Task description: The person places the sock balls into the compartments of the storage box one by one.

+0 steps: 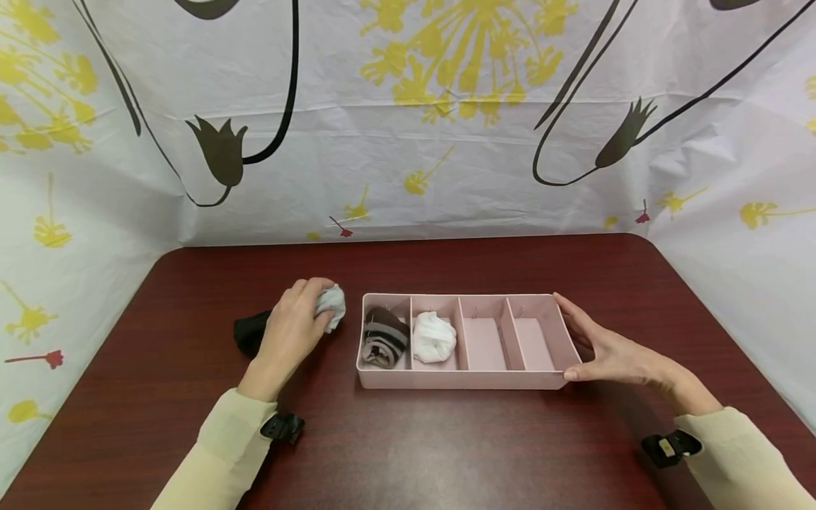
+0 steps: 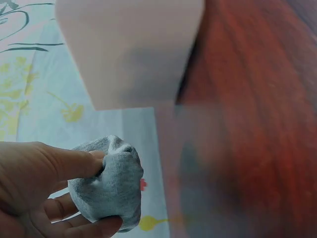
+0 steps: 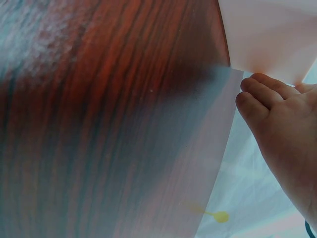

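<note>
My left hand (image 1: 290, 329) pinches a balled grey sock (image 2: 111, 181) between thumb and fingers, left of the pink divided box (image 1: 455, 381). Partly hidden behind that hand, a black bundle (image 1: 247, 334), perhaps another rolled sock, lies on the table. My right hand (image 1: 615, 354) grips the box's right end, with the thumb at the front corner and the fingers towards the back corner. The leftmost compartment holds a rolled striped sock (image 1: 385, 340) in brown, grey and black. Beside it, a white balled sock (image 1: 434, 338) fills the second compartment.
Two more compartments, with bare pink floors (image 1: 487, 343), make up the right half of the box. Everything stands on a dark red-brown wooden table (image 1: 408, 439). A white patterned cloth (image 1: 357, 142) hangs along its back and sides.
</note>
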The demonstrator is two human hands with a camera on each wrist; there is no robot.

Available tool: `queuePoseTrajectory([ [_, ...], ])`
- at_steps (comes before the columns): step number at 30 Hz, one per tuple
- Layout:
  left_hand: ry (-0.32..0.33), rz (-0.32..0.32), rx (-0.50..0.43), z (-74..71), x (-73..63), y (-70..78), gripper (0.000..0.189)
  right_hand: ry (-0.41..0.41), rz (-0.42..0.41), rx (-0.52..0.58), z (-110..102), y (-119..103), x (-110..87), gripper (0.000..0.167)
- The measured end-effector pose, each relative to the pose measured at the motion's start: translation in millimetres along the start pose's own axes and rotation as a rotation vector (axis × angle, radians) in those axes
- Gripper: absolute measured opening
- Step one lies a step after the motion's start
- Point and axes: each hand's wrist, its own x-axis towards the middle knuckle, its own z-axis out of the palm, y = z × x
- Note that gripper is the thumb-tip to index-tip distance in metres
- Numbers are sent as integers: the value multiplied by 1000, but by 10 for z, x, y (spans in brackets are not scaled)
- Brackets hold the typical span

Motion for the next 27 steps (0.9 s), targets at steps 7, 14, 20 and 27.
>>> queuePoseTrajectory([
  [7,28,17,-93,-105,51,151,42,5,5,0,3,5,-16,111],
  [14,43,86,-203,-188,105,431,43,3,7,4,2,14,-4,111],
  [20,7,153,-248,-115,161,683,40,7,13,5,1,8,-4,110],
  [27,-56,209,-282,83,205,937,40,1,-7,29,9,9,4,110],
])
